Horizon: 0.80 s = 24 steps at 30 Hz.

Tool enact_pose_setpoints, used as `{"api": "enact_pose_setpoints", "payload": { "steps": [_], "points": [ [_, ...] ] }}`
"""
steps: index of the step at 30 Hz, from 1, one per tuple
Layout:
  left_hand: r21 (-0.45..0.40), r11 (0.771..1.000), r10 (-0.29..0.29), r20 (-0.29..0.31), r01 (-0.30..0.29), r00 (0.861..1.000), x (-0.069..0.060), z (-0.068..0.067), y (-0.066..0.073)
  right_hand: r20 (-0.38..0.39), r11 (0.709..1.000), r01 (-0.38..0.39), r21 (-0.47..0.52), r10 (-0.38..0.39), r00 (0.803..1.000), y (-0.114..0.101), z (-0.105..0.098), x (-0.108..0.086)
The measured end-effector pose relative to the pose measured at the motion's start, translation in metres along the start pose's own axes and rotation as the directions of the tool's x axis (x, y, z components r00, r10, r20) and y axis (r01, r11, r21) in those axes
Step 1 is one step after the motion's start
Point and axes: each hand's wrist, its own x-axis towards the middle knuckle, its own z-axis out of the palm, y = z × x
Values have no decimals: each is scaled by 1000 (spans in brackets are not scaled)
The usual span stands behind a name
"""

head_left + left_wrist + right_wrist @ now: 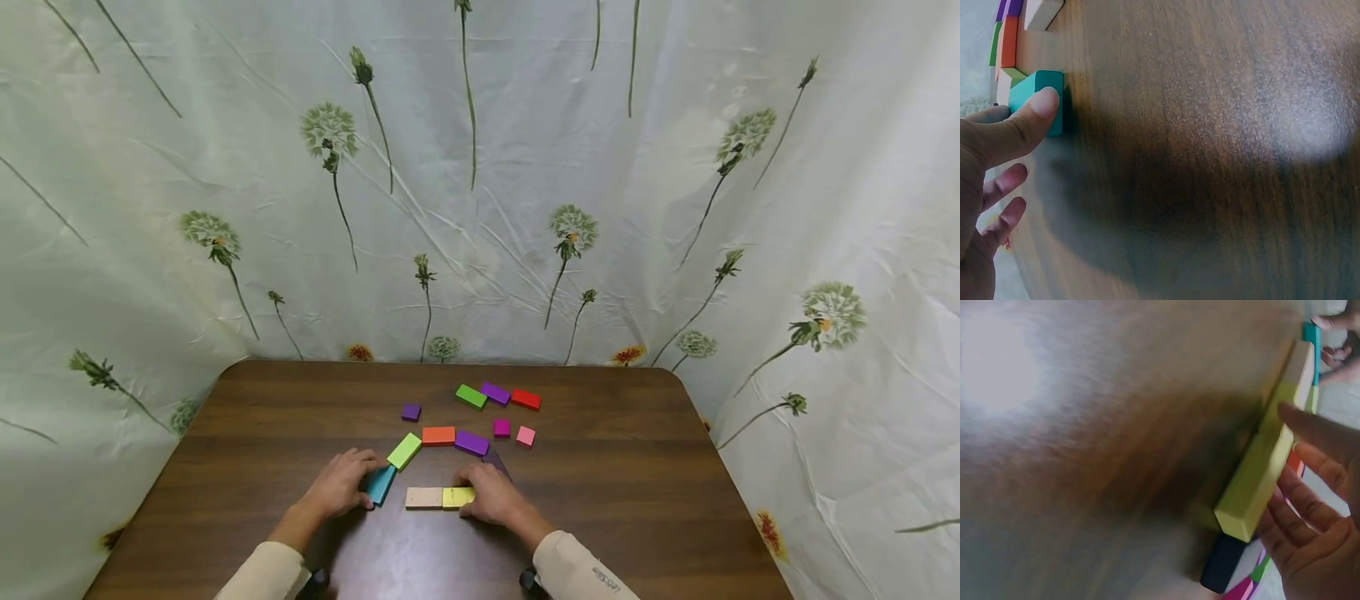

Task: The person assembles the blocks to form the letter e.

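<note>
My left hand [342, 482] pinches a teal block [381, 486] between thumb and fingertips, its thumb flat on the near end in the left wrist view. The block's far end meets a lime green block [405, 451]. From there an orange block [438, 436] and a purple block [472, 442] carry on the arc. A dark block [497, 463] ends it, partly hidden behind my right hand [492, 493]. That hand holds a yellow block [1257, 462], thumb on one side and fingers along the other. Against the yellow block's left end lies a beige block [423, 498].
Farther back lie a green block [472, 397], another purple block [496, 393] and a red block [526, 400] in a row. Small cubes, dark purple [411, 412], magenta [502, 428] and pink [526, 436], lie nearer. A flowered curtain hangs behind the wooden table [637, 500].
</note>
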Motion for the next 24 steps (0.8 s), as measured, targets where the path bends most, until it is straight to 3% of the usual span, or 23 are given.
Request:
{"api": "enact_pose_setpoints", "payload": {
  "steps": [8,16,24],
  "points": [
    [3,999,32,-7,-32,999,1,-3,1,-26,997,33,75,-31,999,-4,-21,28],
    [26,997,71,-9,-70,997,1,-3,0,-95,997,-10,77,17,995,-13,-42,89],
    [39,996,77,-18,-76,997,1,-2,-5,-51,995,-62,82,67,996,-18,-33,137]
  ]
}}
